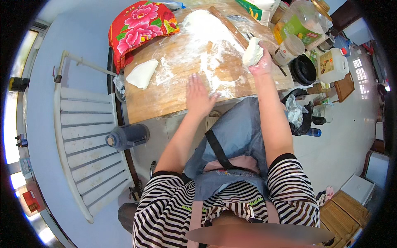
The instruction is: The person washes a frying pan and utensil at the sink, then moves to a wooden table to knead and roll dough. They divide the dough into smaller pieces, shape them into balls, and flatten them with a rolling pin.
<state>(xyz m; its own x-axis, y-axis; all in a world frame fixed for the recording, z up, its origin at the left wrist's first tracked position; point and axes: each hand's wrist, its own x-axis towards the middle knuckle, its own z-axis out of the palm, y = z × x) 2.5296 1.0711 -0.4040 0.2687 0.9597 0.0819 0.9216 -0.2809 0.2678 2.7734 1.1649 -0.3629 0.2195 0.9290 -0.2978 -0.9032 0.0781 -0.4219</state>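
Observation:
My right hand (261, 62) holds a lump of white dough (252, 52) above the right side of a floured wooden board (149, 102). Near the board's front edge is my left hand (200, 96), palm down with its fingers stretched out and nothing in it. A folded or cut piece of dough (142, 74) lies on the left part of the board. Behind the dough in my right hand, a wooden rolling pin (229, 26) rests at a slant beside a heap of white flour (201, 22).
A red floral cloth (142, 28) covers something at the back left. Jars, a plastic jug (333, 65) and black bowls (303, 69) crowd the right side. A thermos flask (127, 137) stands below the board's left corner, near a white radiator (90, 124).

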